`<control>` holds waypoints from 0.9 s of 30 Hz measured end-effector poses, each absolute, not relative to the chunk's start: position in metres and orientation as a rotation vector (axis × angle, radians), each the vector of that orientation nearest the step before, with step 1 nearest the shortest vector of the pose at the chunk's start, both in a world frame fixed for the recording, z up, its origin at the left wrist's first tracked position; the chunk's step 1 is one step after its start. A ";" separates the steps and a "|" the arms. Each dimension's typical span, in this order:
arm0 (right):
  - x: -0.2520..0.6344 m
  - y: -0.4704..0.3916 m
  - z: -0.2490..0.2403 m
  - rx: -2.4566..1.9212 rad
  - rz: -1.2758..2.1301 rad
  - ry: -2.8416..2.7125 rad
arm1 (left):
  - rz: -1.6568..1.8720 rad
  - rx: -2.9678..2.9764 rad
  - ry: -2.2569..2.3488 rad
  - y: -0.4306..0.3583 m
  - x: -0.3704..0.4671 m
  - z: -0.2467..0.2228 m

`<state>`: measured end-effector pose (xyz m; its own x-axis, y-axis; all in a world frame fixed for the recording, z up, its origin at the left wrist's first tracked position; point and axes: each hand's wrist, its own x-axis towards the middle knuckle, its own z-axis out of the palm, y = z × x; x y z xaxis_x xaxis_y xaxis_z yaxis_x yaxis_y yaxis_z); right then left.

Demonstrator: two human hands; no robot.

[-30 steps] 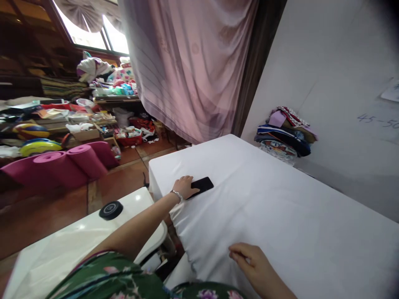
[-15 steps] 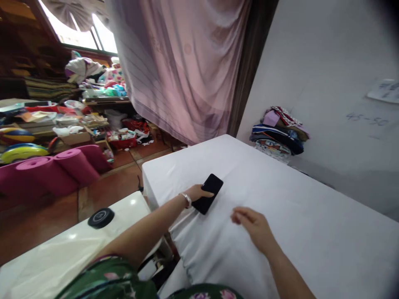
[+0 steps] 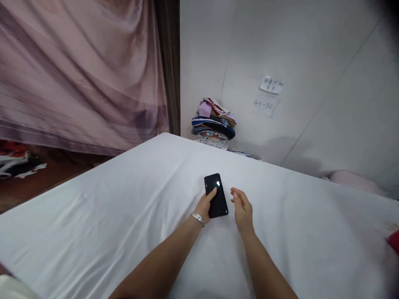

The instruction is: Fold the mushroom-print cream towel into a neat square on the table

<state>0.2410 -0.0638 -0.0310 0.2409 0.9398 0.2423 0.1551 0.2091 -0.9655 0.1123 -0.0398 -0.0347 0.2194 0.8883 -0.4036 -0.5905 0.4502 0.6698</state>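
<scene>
A black phone (image 3: 218, 201) is held over the white-covered surface (image 3: 140, 178), its dark screen facing up with a small bright reflection. My left hand (image 3: 205, 204), with a silvery bracelet at the wrist, grips the phone's left side, the thumb lying on the screen. Just right of the phone is my right hand (image 3: 242, 207), apart from it. Its fingers are loosely curled with gaps between them, and nothing shows in them.
Folded clothes (image 3: 213, 120) are stacked beyond the far edge, against the grey wall (image 3: 311, 62) with its paper notes (image 3: 271, 85). A pink curtain (image 3: 93, 74) hangs at the left. Something pale pink (image 3: 352, 181) lies by the wall at the right.
The view has swung right, losing the cluttered shelves and pink rolls. My left hand has brought the phone round more upright in view, and my right hand is nearer to it.
</scene>
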 end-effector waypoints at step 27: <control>0.229 -0.067 -0.048 -1.323 0.722 -1.499 | 1.096 0.426 0.900 -0.029 0.110 -0.051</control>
<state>0.2290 -0.0674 -0.0479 0.0646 0.9588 0.2767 0.3814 0.2325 -0.8947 0.1097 -0.0288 -0.0515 0.1655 0.8963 -0.4115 -0.5783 0.4261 0.6956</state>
